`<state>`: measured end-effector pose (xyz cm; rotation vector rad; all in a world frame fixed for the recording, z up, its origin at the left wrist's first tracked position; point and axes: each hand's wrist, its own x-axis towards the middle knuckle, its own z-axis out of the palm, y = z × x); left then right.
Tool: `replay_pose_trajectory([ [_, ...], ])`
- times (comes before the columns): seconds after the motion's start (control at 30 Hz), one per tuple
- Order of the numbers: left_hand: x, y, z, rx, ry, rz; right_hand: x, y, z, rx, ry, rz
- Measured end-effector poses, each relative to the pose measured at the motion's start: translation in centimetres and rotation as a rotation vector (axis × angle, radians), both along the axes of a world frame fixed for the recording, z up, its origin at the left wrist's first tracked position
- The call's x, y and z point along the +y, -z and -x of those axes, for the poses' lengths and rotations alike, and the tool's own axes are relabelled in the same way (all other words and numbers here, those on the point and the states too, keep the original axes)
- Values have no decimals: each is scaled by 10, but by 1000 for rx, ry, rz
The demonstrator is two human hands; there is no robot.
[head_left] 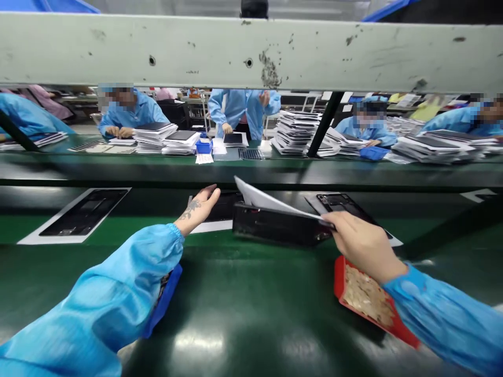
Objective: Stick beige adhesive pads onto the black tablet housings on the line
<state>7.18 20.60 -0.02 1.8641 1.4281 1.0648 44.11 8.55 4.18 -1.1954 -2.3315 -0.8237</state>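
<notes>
Black block (275, 225) under a raised white sheet (267, 196)

Block sits on the green surface (251, 293). Right hand (365, 246) is closed, pinching the sheet's corner at the block's right end; left hand (198, 208) is open and empty, just beside the block, above a black panel (223, 207). Red tray (356, 296) holds pale crumbly granules (367, 296) (cork, perhaps).

Our light-blue gown sleeves (90, 309), gathered at elastic cuffs (175, 231), enter from both lower corners; a dark tattoo (189, 209) marks our left wrist (183, 222).
</notes>
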Motion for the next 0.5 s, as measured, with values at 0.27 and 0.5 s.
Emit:
replay_pose_trajectory([
  [0.27, -109, -17, -7, -807, 781, 912, -53, -31, 9, 263, 57, 382],
  [0.5, -214, -7, 9, -1158, 583, 1108, -36, -13, 13, 350, 190, 1136],
])
